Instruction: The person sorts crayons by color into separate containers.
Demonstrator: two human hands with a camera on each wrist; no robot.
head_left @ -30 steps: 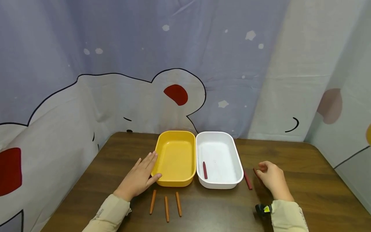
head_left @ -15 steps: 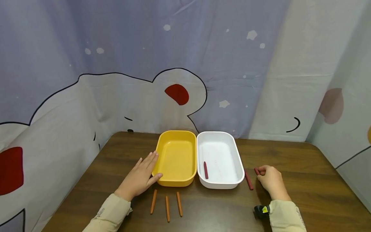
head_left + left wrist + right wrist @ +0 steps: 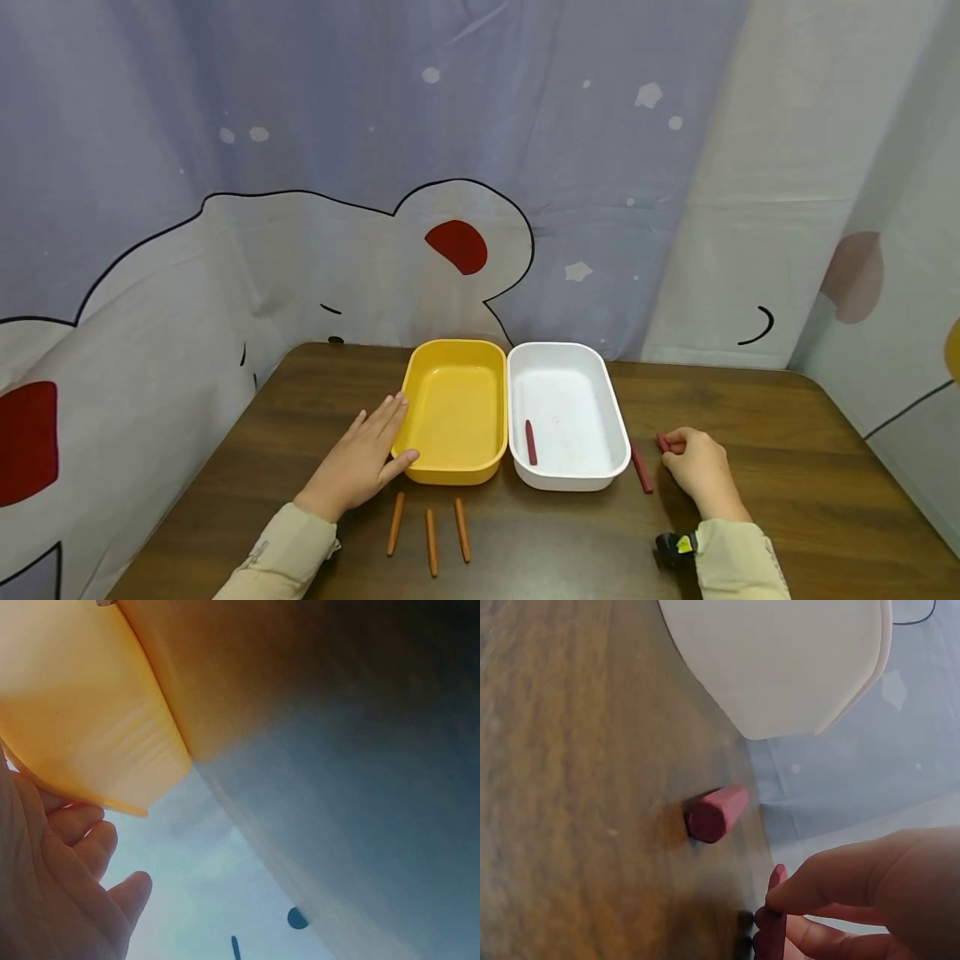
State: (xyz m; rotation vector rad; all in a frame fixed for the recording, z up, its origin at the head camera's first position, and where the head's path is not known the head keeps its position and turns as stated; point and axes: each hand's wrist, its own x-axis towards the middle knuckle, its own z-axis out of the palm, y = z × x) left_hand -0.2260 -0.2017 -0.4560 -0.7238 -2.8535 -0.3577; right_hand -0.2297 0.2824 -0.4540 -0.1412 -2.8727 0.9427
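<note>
**Right grip now pinches a red stick**

The right hand [image 3: 703, 471] pinches a red stick [image 3: 772, 935], over which its fingers arched a second ago. Leftward, another red stick [image 3: 642, 468] lies on the bench [image 3: 810, 467] beside the white tray [image 3: 568, 483]; a third stick [image 3: 531, 442] lies inside. The left hand [image 3: 358, 461], fingers straight, still touches the yellow tray's [image 3: 450, 477] left rim. Three orange sticks [image 3: 431, 543] lie nearer, unmoved.

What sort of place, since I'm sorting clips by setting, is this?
Probably a curtained-off tabletop workspace: a brown wood-grain table, lavender-and-white cartoon-printed fabric behind and beside it, and a yellow rectangular plastic-looking tray beside a white tray.
</note>
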